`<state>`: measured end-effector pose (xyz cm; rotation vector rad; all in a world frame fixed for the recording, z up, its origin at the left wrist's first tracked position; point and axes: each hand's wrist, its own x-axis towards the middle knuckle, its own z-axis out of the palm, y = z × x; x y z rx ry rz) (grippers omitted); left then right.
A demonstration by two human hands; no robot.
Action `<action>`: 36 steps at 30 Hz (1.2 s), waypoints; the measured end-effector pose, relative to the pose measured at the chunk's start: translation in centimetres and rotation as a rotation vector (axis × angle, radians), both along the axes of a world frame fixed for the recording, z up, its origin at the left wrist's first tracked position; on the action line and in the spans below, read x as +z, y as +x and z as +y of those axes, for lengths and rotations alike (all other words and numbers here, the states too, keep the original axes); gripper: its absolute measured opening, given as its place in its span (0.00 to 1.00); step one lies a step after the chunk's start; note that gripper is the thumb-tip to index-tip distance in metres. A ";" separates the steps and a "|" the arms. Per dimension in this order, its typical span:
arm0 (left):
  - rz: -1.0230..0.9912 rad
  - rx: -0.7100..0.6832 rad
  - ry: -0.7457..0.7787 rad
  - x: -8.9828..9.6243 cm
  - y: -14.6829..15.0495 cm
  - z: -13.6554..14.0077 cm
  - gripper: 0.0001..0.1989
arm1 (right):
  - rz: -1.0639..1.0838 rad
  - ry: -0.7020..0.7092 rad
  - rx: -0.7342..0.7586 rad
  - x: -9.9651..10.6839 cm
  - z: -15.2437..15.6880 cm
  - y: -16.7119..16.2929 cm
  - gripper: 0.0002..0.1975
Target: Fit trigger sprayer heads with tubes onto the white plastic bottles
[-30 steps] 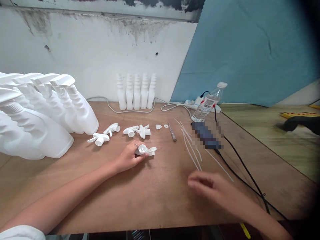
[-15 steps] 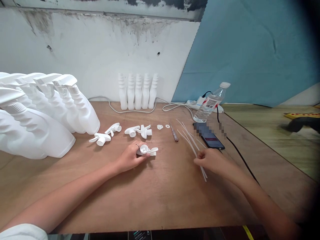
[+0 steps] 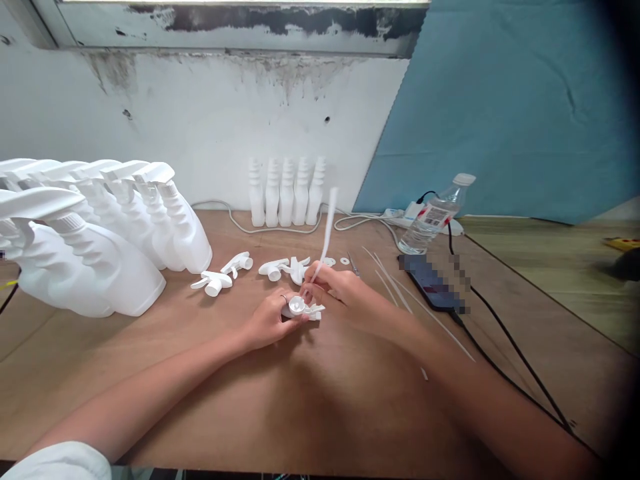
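My left hand [image 3: 273, 320] is closed around a white trigger spray head [image 3: 297, 306], its round collar facing up and its trigger end pointing right. Just above it, my right hand [image 3: 333, 285] pinches a thin white dip tube [image 3: 328, 230] that stands up, slightly tilted. The tube's lower end is close to the collar; whether it is inside cannot be made out. More loose spray heads [image 3: 214, 283] lie beyond my left hand. Several other tubes [image 3: 395, 280] rest on the table to the right, partly under my right forearm.
Filled-out rows of white spray bottles [image 3: 125, 280] stand at the left. Several slim white bottles [image 3: 286, 200] line the wall. Small white washers [image 3: 345, 261] and a pointed tool [image 3: 354, 265] lie mid-table. A water bottle [image 3: 430, 223], phone [image 3: 430, 283] and cables [image 3: 500, 340] are at right.
My right hand has lifted one tube off the pile and carried it left to the spray head. The left hand still holds the spray head. The view has shifted slightly.
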<state>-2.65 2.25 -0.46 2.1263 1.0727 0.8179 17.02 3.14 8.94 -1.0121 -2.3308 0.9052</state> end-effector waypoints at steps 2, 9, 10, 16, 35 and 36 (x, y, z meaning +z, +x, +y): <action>0.001 0.005 0.004 -0.1 0.0 0.1 0.16 | -0.047 0.030 0.013 -0.5 0.5 -0.3 0.05; 0.017 0.007 0.012 -0.1 -0.1 0.1 0.16 | -0.081 0.094 0.023 -1.0 0.9 -0.3 0.06; 0.014 0.006 0.009 -0.1 -0.1 0.1 0.16 | -0.086 0.101 0.026 -1.1 0.9 -0.3 0.06; -0.010 -0.008 -0.001 -0.2 0.0 0.2 0.15 | -0.170 0.227 0.043 -1.4 0.7 -0.7 0.08; -0.019 -0.039 0.004 -0.2 0.0 0.3 0.14 | -0.099 0.118 -0.010 -1.3 1.1 -0.7 0.04; -0.020 -0.042 0.001 -0.2 0.0 0.3 0.14 | -0.085 0.096 -0.007 -1.4 1.2 -0.7 0.04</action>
